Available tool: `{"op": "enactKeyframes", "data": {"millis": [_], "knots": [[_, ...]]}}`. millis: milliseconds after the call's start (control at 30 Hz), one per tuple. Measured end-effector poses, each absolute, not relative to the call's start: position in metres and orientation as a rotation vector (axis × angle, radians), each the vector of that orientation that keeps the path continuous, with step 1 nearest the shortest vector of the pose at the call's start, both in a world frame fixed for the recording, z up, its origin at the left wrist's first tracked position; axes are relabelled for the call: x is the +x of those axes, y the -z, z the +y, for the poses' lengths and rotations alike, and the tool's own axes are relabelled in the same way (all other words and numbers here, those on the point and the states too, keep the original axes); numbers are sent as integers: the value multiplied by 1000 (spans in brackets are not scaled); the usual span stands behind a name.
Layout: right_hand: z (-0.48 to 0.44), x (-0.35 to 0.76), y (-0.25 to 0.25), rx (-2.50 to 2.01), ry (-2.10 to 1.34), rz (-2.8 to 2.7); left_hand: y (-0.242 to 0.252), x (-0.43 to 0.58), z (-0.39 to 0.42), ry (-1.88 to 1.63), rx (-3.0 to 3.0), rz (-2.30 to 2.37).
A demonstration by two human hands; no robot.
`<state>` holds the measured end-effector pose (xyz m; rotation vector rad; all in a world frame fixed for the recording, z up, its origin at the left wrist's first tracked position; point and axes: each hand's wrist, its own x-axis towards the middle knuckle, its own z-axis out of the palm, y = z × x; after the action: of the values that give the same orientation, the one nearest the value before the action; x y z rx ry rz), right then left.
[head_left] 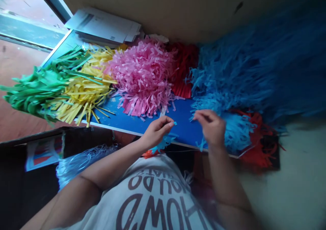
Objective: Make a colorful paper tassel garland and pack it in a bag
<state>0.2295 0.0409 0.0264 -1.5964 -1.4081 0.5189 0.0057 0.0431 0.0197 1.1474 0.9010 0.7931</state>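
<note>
My left hand (pixel 156 131) pinches a small light-blue paper strip (pixel 174 123) between thumb and fingertips above a blue board (pixel 178 121). My right hand (pixel 210 128) pinches a thin light-blue strip (pixel 191 118) at the edge of a light-blue paper fringe (pixel 235 131). Shredded paper bunches cover the board's far side: green (pixel 38 87), yellow (pixel 86 91), pink (pixel 142 77) and red (pixel 183 65). A large deep-blue fringe mass (pixel 254 67) fills the upper right, and orange-red fringe (pixel 259 145) lies beyond my right hand.
A stack of papers (pixel 102 24) lies at the board's far corner beside a wall. A dark box (pixel 51 148) and a bundle of white strands (pixel 81 164) sit at lower left. Tiled floor shows at left.
</note>
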Motion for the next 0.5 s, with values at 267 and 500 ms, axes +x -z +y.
{"op": "enactKeyframes", "data": {"millis": [267,500], "knots": [[-23,160,4,-1307,-1162,-546,-20,15,38,-794,1445,928],[-29,155,10,-1332,-1006,-514,-18,14,33,-837,1790,932]]}}
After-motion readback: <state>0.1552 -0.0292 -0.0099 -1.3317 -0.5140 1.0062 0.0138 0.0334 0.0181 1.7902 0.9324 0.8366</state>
